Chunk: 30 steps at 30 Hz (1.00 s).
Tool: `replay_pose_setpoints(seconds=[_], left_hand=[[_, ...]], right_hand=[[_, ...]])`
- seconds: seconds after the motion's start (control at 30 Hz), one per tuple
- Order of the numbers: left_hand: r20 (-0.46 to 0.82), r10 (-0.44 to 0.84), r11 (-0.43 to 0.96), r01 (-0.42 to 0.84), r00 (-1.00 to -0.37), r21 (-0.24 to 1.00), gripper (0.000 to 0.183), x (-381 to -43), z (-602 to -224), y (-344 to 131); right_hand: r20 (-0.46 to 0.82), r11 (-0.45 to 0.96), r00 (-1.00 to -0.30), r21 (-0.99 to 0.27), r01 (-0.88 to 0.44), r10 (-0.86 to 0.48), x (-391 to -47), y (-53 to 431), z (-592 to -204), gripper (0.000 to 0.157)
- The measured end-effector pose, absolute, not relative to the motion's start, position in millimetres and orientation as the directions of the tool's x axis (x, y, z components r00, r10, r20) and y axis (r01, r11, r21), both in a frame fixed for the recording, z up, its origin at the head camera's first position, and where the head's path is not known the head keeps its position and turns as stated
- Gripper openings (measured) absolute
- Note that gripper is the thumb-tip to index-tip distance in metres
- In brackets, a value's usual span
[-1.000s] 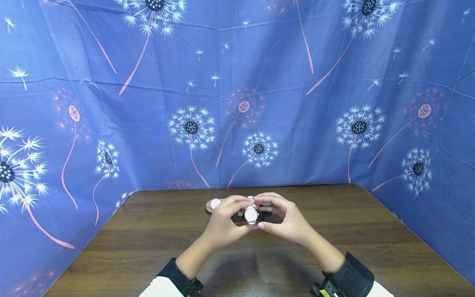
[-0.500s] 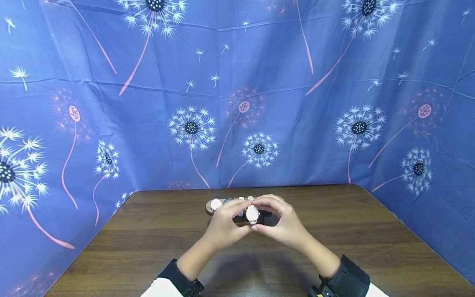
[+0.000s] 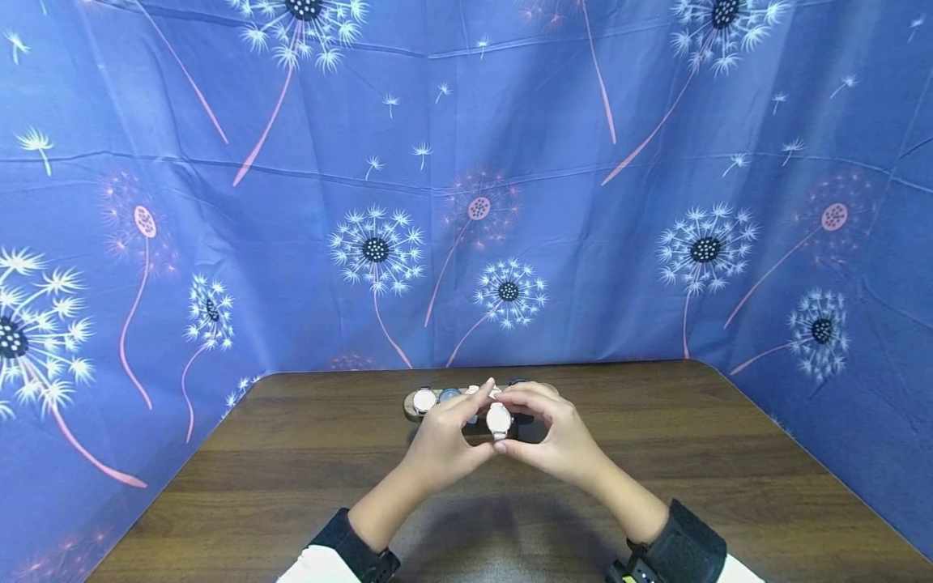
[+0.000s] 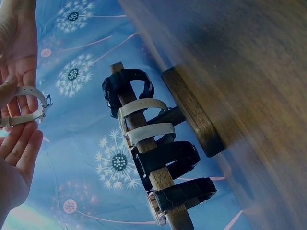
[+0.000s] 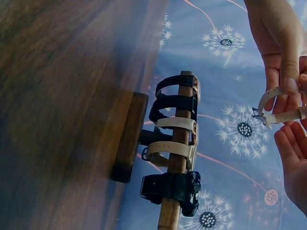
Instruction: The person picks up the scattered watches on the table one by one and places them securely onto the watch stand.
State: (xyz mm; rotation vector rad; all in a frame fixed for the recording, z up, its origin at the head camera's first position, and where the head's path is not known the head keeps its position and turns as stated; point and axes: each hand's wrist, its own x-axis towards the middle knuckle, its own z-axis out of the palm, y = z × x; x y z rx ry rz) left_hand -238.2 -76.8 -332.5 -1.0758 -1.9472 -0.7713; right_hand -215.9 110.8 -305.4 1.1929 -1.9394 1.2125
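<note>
Between my two hands is a wristwatch with a round white face (image 3: 499, 419), a pale strap (image 5: 272, 96) and a metal buckle. My right hand (image 3: 564, 433) pinches it from the right, thumb at the near strap end, forefinger at the far one. From the left my left hand (image 3: 440, 445) holds it, its thumb (image 5: 290, 79) on the strap beside the other thumb. The left forefinger is raised above the face in the head view. Beyond the hands stands a wooden watch stand (image 4: 192, 112) with several watches looped over its bar.
On the bar hang a chunky black watch (image 5: 180, 186), pale-strapped watches (image 4: 151, 133) and dark-strapped ones (image 4: 184, 194). A blue-faced watch (image 3: 449, 394) and a white-faced one (image 3: 424, 400) show at its left end. The brown table (image 3: 291, 470) meets a blue dandelion-print cloth (image 3: 583, 243) behind.
My left forefinger has lifted away from the watch's far end. The watch has shifted slightly right, with its face less tilted. More of the stand's watches show past my left hand.
</note>
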Motion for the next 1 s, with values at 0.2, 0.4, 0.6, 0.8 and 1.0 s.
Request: replay_pose_setpoints(seconds=[0.2, 0.4, 0.6, 0.8, 1.0], left_hand=[[0.831, 0.427, 0.468, 0.873, -0.357, 0.135, 0.073, -237, -334, -76], [0.824, 0.444, 0.461, 0.879, -0.351, 0.126, 0.069, -238, -334, -76], [0.818, 0.413, 0.464, 0.865, -0.401, 0.19, 0.068, -239, -332, -84], [0.81, 0.391, 0.496, 0.841, -0.438, 0.215, 0.063, -243, -334, -100], [0.794, 0.374, 0.504, 0.824, -0.48, 0.26, 0.057, -247, -338, -120]], right_hand=[[0.8, 0.176, -0.454, -0.419, -0.891, -0.392, -217, 113, -306, 0.045], [0.768, 0.101, -0.512, -0.516, -0.85, -0.384, -222, 120, -309, 0.042], [0.747, 0.117, -0.558, -0.557, -0.822, -0.362, -226, 133, -306, 0.04], [0.701, 0.181, -0.636, -0.614, -0.768, -0.323, -229, 153, -305, 0.04], [0.668, 0.257, -0.69, -0.641, -0.723, -0.277, -235, 174, -306, 0.04]])
